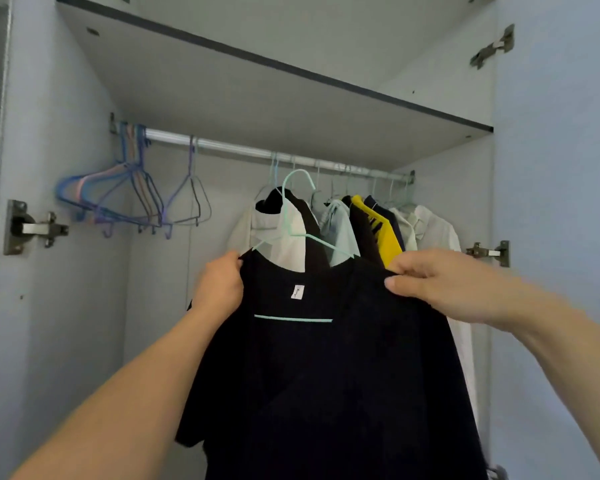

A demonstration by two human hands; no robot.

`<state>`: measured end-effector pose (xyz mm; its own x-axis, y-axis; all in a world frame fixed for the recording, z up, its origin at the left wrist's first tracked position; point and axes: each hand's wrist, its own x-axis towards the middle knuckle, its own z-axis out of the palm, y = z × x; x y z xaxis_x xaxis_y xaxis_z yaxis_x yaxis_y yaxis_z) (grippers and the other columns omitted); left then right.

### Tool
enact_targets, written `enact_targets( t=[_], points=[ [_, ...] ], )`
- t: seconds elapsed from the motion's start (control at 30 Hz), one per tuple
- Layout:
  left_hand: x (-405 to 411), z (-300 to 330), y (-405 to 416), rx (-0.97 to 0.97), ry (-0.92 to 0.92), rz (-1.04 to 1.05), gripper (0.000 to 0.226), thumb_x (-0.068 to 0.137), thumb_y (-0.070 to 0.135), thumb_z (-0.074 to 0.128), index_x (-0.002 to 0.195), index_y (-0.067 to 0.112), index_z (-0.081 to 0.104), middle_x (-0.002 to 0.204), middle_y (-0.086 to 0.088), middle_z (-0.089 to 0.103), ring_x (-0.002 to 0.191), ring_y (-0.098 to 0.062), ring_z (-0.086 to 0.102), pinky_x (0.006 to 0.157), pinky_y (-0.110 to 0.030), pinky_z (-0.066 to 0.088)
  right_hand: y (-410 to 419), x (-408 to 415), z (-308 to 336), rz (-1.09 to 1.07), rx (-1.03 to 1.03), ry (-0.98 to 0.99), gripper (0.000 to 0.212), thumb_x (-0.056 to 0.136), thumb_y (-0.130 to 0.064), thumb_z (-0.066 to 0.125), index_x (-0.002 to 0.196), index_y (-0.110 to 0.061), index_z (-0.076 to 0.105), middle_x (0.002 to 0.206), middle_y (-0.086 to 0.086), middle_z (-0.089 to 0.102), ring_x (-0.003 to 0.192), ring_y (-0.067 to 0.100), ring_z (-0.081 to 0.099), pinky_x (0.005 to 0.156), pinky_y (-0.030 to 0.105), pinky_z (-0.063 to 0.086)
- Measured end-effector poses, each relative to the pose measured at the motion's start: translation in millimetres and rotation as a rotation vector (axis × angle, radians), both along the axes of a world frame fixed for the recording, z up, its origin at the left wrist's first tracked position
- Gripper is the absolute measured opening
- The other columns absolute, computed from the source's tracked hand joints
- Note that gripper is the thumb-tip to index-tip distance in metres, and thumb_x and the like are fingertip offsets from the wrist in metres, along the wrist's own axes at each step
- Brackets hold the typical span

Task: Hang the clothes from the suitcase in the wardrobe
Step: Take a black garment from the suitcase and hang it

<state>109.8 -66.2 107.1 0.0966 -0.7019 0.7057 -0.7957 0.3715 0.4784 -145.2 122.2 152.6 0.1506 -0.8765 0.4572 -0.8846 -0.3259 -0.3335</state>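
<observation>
A black T-shirt with a small white neck label sits on a mint-green hanger, held up in front of the open wardrobe. The hanger's hook points up, below the silver rail and not on it. My left hand grips the shirt's left shoulder. My right hand pinches the right shoulder between thumb and fingers. The suitcase is out of view.
Several empty blue, pink and purple hangers hang at the rail's left end. White, black, yellow and pale clothes fill the right half. A shelf runs above the rail. Open doors with metal hinges flank both sides.
</observation>
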Motion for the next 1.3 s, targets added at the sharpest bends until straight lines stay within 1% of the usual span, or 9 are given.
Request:
enact_targets(
  t=[0.13,0.27,0.33,0.47,0.6,0.8,0.9,1.03,1.3],
  points=[
    [15.7,24.9,-46.8,0.013,0.018,0.003,0.025,0.102,0.017,0.038,0.105,0.003,0.058,0.108,-0.022,0.063,0.098,-0.038,0.057,0.070,-0.036,0.037,-53.7,43.5,10.1,-0.083,-0.381,-0.049,0.033,0.099,-0.026,0.046,0.078,-0.003,0.059,0.070,0.003,0.056,0.067,0.016,0.051,0.058,0.016,0.034],
    [23.6,57.8,-78.6,0.107,0.109,-0.019,0.032,0.096,0.018,0.050,0.126,0.009,0.054,0.127,-0.016,0.056,0.115,-0.034,0.054,0.091,-0.036,0.044,-106.2,84.8,23.6,-0.195,-0.494,0.042,0.032,0.101,-0.023,0.040,0.073,-0.011,0.051,0.072,0.000,0.055,0.072,0.020,0.052,0.065,0.026,0.038],
    [20.7,72.8,-89.0,0.182,0.202,-0.130,0.033,0.096,0.024,0.049,0.124,0.006,0.055,0.126,-0.017,0.057,0.114,-0.035,0.055,0.092,-0.039,0.047,-135.3,104.0,31.9,-0.252,-0.494,0.086,0.029,0.100,-0.018,0.037,0.083,-0.006,0.056,0.081,0.006,0.057,0.078,0.024,0.054,0.072,0.034,0.044],
    [7.7,96.1,-90.6,0.459,0.560,-0.561,0.031,0.101,0.032,0.045,0.120,0.009,0.049,0.123,-0.008,0.050,0.111,-0.032,0.054,0.084,-0.051,0.050,-188.5,133.9,53.6,-0.284,-0.444,0.003,0.031,0.097,-0.015,0.041,0.067,-0.009,0.047,0.072,0.007,0.052,0.073,0.028,0.052,0.060,0.034,0.039],
    [3.3,110.5,-95.5,0.539,0.674,-0.734,0.025,0.102,0.034,0.043,0.105,0.015,0.059,0.095,-0.008,0.061,0.081,-0.025,0.058,0.062,-0.041,0.051,-228.5,154.1,73.5,-0.292,-0.381,0.033,0.033,0.094,-0.011,0.044,0.062,-0.013,0.038,0.067,0.004,0.043,0.070,0.028,0.048,0.055,0.030,0.033],
    [4.4,122.6,-119.0,0.384,0.731,-0.717,0.026,0.099,0.029,0.050,0.079,0.013,0.057,0.061,-0.003,0.055,0.052,-0.017,0.051,0.049,-0.020,0.039,-268.9,176.7,94.6,-0.309,-0.314,0.069,0.031,0.091,-0.006,0.044,0.061,-0.012,0.038,0.068,0.007,0.044,0.066,0.026,0.047,0.056,0.030,0.036],
    [9.1,129.1,-130.4,0.335,0.710,-0.669,0.021,0.098,0.031,0.050,0.094,0.013,0.061,0.069,-0.004,0.057,0.061,-0.018,0.054,0.054,-0.023,0.039,-283.4,185.3,104.2,-0.296,-0.316,0.050,0.032,0.093,-0.007,0.044,0.062,-0.010,0.035,0.082,0.011,0.053,0.084,0.033,0.055,0.065,0.033,0.039],
    [17.4,141.4,-141.9,0.285,0.697,-0.636,0.037,0.100,0.036,0.045,0.113,0.005,0.060,0.093,-0.012,0.064,0.082,-0.025,0.062,0.070,-0.027,0.045,-308.4,192.9,121.5,-0.300,-0.314,0.035,0.034,0.095,-0.012,0.043,0.063,-0.011,0.034,0.108,0.019,0.062,0.092,0.034,0.058,0.068,0.034,0.041],
    [32.6,155.5,-150.3,0.233,0.662,-0.536,0.024,0.098,0.026,0.047,0.096,0.005,0.058,0.088,-0.012,0.061,0.080,-0.026,0.060,0.075,-0.032,0.046,-320.0,202.1,141.1,-0.295,-0.416,-0.116,0.009,0.091,-0.004,0.044,0.089,-0.004,0.053,0.115,0.021,0.059,0.102,0.035,0.058,0.073,0.033,0.044]
  ],
)
